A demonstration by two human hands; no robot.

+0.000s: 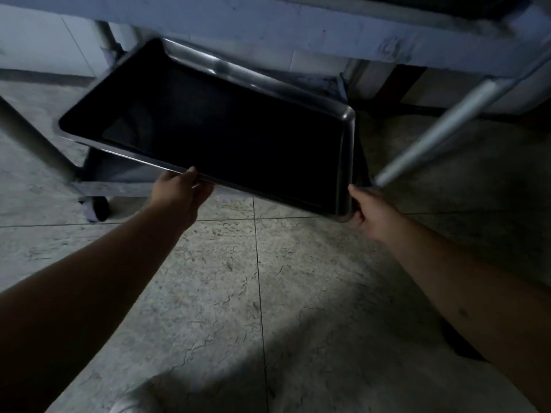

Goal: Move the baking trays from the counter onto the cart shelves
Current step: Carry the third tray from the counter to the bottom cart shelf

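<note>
Head cam, pretty dim lighting. The person has a dark baking tray [208, 129] held out low in front of them, tilted, with its far end poking in under the cart's upper shelf [268, 31] and over what looks like the cart's bottom shelf [119, 171], though it's too dark down there to say if it's touching. The left hand [182, 192] grips the tray's near long rim, thumb on top of the edge and fingers curled underneath. The right hand [369, 213] grips the tray's near right corner, fingers wrapped round the rim.

The cart has metal tube legs, one [32, 138] slanting on the left and another [447, 126] on the right, just beside the right hand. A black caster wheel [100, 208] sits at the bottom left corner of the cart. Underneath everything is a speckled tile floor [298, 293], and a bit of a white shoe [128, 405] shows at the bottom edge.
</note>
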